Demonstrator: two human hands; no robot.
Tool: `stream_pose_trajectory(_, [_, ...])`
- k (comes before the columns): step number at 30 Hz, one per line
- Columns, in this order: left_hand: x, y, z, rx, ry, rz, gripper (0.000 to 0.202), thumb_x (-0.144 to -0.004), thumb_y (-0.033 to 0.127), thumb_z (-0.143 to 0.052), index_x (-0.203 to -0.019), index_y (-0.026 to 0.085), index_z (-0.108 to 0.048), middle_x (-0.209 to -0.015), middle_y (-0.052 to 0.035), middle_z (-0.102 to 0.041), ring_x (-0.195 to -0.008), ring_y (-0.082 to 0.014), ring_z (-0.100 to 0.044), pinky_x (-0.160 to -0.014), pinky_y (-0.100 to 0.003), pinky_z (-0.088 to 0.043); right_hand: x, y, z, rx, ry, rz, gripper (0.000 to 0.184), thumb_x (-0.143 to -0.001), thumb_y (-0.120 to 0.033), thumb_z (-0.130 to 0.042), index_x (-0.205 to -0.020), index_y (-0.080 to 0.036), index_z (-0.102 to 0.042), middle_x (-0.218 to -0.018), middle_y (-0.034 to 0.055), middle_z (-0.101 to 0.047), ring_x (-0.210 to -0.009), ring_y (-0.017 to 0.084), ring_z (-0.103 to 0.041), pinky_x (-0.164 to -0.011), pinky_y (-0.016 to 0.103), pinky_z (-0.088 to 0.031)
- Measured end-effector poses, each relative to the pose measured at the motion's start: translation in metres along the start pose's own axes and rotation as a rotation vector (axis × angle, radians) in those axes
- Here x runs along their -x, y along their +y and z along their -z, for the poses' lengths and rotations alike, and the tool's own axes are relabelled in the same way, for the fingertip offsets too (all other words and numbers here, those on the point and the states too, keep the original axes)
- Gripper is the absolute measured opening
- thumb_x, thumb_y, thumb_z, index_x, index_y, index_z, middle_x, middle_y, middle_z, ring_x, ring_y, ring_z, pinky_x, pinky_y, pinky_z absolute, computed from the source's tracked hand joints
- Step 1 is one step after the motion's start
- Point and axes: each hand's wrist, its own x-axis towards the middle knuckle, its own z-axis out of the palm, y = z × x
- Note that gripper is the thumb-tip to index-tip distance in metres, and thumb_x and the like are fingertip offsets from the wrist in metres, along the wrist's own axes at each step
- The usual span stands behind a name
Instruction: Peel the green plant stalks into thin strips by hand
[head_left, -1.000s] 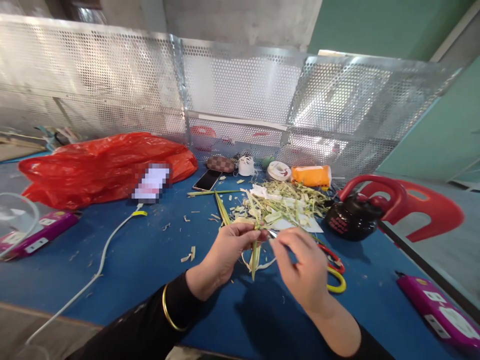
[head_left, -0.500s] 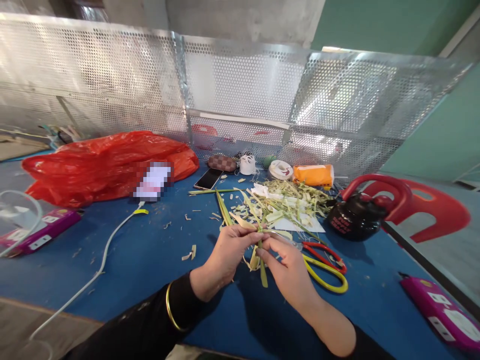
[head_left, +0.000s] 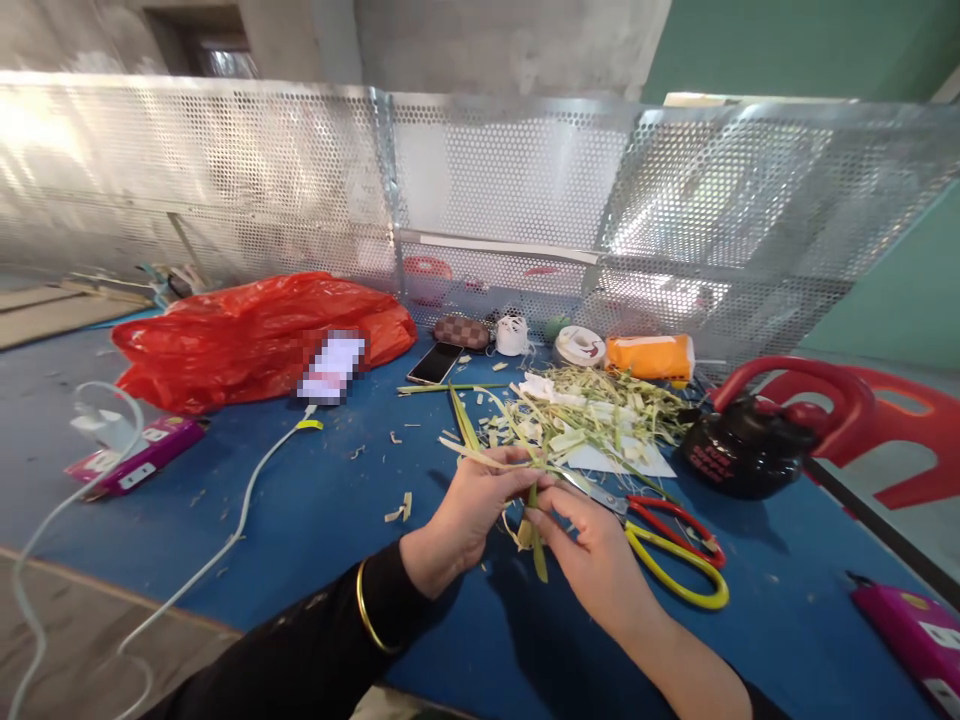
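Note:
My left hand (head_left: 466,510) is closed, thumb and fingertips pinching narrow green leaf strips. From the other side my right hand (head_left: 592,545) pinches the same leaf strips (head_left: 539,560), its fingertips nearly touching the left ones. One green end hangs down between the hands, and pale strips stick up and out to the left. The fingers hide the spot where the strips meet. Just right of my right hand lie scissors (head_left: 709,602) with one red and one yellow handle, their blades partly behind the hand.
A heap of shredded plant trimmings (head_left: 600,400) lies beyond my hands. Around it are a black pot with a red handle (head_left: 750,450), an orange packet (head_left: 651,357), a tape roll (head_left: 579,346) and a dark phone (head_left: 435,363). Left are a red plastic bag (head_left: 225,335) and a white cable (head_left: 251,480).
The whole view has swung slightly left, so things appear further right. A pale strip above my left hand now points out to the left. Both hands keep their pinch.

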Motion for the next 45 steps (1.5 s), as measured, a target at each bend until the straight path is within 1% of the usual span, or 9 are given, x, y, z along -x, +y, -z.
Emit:
stream_pose_trajectory(4, [-0.001, 0.005, 0.001, 0.046, 0.042, 0.028, 0.029, -0.060, 0.018, -0.080, -0.083, 0.011, -0.064, -0.070, -0.0063, -0.069, -0.067, -0.0150, -0.064, -0.068, -0.022, -0.048, 0.005, -0.001, 0.010, 0.184, 0.222, 0.204, 0.010, -0.090, -0.020, -0.052, -0.088, -0.021, -0.062, -0.074, 0.0016, -0.064, -0.066, 0.015, -0.058, -0.065, 0.026, -0.045])
stream_pose_trajectory(8, [0.000, 0.009, 0.000, 0.083, 0.046, 0.119, 0.026, -0.058, 0.012, -0.075, -0.083, 0.009, -0.066, -0.068, -0.0058, -0.067, -0.061, -0.0143, -0.063, -0.068, -0.024, -0.051, 0.000, 0.005, 0.023, 0.460, 0.514, 0.263, 0.017, -0.085, -0.026, -0.060, -0.100, -0.019, -0.061, -0.091, 0.0093, -0.066, -0.089, 0.024, -0.060, -0.081, 0.037, -0.043])
stream_pose_trajectory(13, [0.002, 0.010, -0.001, 0.041, 0.030, 0.091, 0.021, -0.060, 0.019, -0.075, -0.077, 0.011, -0.066, -0.065, -0.0019, -0.062, -0.057, -0.0108, -0.058, -0.065, -0.022, -0.050, -0.007, 0.014, 0.018, 0.361, 0.168, 0.041, 0.012, -0.087, -0.033, -0.058, -0.087, -0.022, -0.060, -0.078, 0.0027, -0.067, -0.077, 0.021, -0.060, -0.074, 0.033, -0.043])
stream_pose_trajectory(16, [0.000, 0.004, 0.000, -0.080, 0.034, 0.036, 0.026, -0.062, 0.029, -0.080, -0.075, 0.011, -0.067, -0.063, -0.0005, -0.060, -0.055, -0.0087, -0.054, -0.056, -0.019, -0.046, -0.004, 0.013, 0.010, 0.291, 0.090, 0.024, 0.022, -0.092, -0.027, -0.050, -0.071, -0.022, -0.054, -0.065, -0.0004, -0.061, -0.068, 0.018, -0.056, -0.071, 0.030, -0.041])
stream_pose_trajectory(28, [0.000, 0.001, -0.001, -0.041, 0.133, 0.057, 0.022, -0.054, 0.020, -0.083, -0.070, 0.010, -0.072, -0.065, -0.0053, -0.067, -0.061, -0.0130, -0.060, -0.063, -0.022, -0.050, 0.001, -0.001, 0.008, 0.287, 0.031, 0.232, 0.027, -0.092, -0.016, -0.042, -0.065, -0.020, -0.047, -0.060, -0.0004, -0.052, -0.060, 0.015, -0.047, -0.066, 0.030, -0.037])
stream_pose_trajectory(32, [-0.001, 0.005, -0.001, -0.070, 0.110, 0.073, 0.024, -0.055, 0.021, -0.085, -0.073, 0.010, -0.073, -0.064, -0.0041, -0.066, -0.057, -0.0116, -0.059, -0.061, -0.022, -0.050, -0.002, 0.003, 0.012, 0.129, 0.124, 0.034, 0.021, -0.092, -0.027, -0.047, -0.075, -0.020, -0.058, -0.071, 0.0024, -0.062, -0.068, 0.017, -0.054, -0.069, 0.030, -0.040])
stream_pose_trajectory(37, [0.003, 0.007, 0.001, -0.202, -0.056, 0.176, 0.033, -0.055, 0.031, -0.086, -0.077, 0.011, -0.073, -0.065, -0.0039, -0.066, -0.054, -0.0125, -0.060, -0.059, -0.023, -0.049, -0.013, 0.013, 0.018, -0.409, 0.220, -0.340, 0.024, -0.082, -0.042, -0.060, -0.076, -0.019, -0.062, -0.070, 0.0009, -0.062, -0.067, 0.017, -0.056, -0.064, 0.028, -0.044])
stream_pose_trajectory(41, [0.006, 0.006, -0.001, -0.298, -0.108, 0.163, 0.035, -0.063, 0.044, -0.079, -0.071, 0.011, -0.072, -0.060, -0.0027, -0.062, -0.053, -0.0120, -0.058, -0.058, -0.023, -0.047, -0.016, 0.011, 0.016, -0.565, 0.220, -0.385, 0.028, -0.077, -0.040, -0.066, -0.061, -0.018, -0.057, -0.058, -0.0026, -0.054, -0.061, 0.014, -0.050, -0.062, 0.027, -0.043])
stream_pose_trajectory(45, [0.006, 0.003, -0.003, -0.360, -0.120, 0.153, 0.026, -0.061, 0.035, -0.080, -0.066, 0.011, -0.072, -0.053, -0.0006, -0.058, -0.048, -0.0102, -0.051, -0.053, -0.022, -0.043, -0.013, 0.009, 0.010, -0.573, 0.251, -0.384, 0.027, -0.076, -0.036, -0.065, -0.059, -0.018, -0.055, -0.056, -0.0037, -0.051, -0.058, 0.013, -0.045, -0.058, 0.026, -0.039])
